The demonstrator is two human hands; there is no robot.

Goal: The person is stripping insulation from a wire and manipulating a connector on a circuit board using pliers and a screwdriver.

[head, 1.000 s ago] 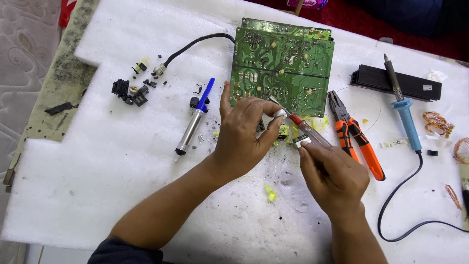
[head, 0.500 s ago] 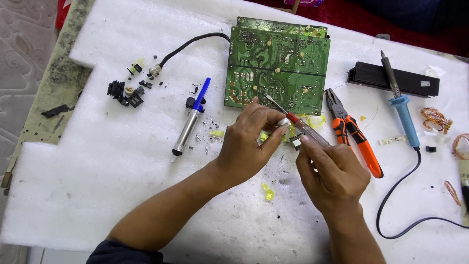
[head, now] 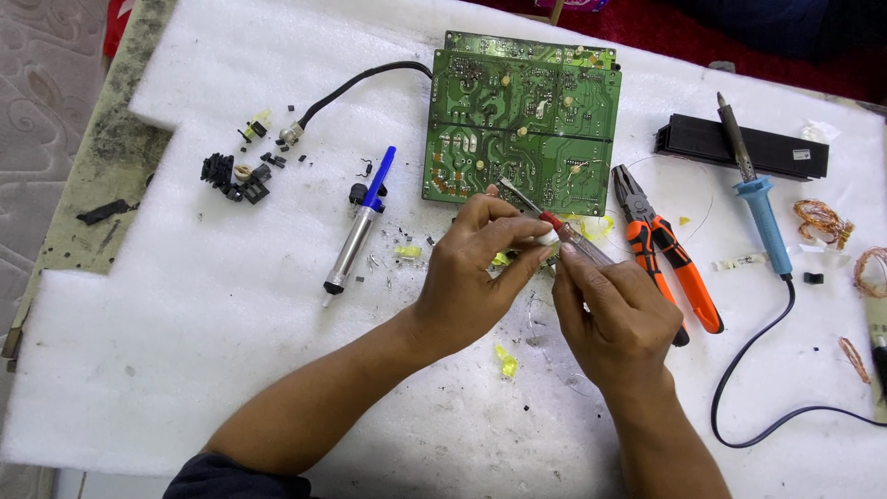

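My left hand (head: 471, 273) is curled in the middle of the white foam sheet (head: 185, 351), fingers and thumb pinched round a small white-and-yellow part (head: 545, 242) that sits right between my two hands; most of it is hidden by my fingertips, so I can't tell its exact shape. My right hand (head: 619, 319) is closed on the clear-handled screwdriver with a red collar (head: 564, 231), its thin metal shaft angling up and to the left, the tip over the near edge of the green circuit board (head: 522, 129). That board lies solder side up just beyond my hands, with a second green board peeking out from under its far edge. Left of my left hand lies a silver desoldering pump with a blue plunger (head: 360, 231), and further left a scatter of small black plastic pieces (head: 236, 177) beside a black cable (head: 356, 88) that runs up to the board. Just right of my right hand, touching distance, are the orange-handled pliers (head: 670, 254), jaws pointing away. Further right rests a blue-handled soldering iron (head: 753, 194), its black cord looping near, its tip over a long black ribbed bar (head: 785, 152). Tangles of copper wire (head: 820, 222) sit at the far right edge. A yellow tape scrap (head: 506, 362) lies near, between my wrists.
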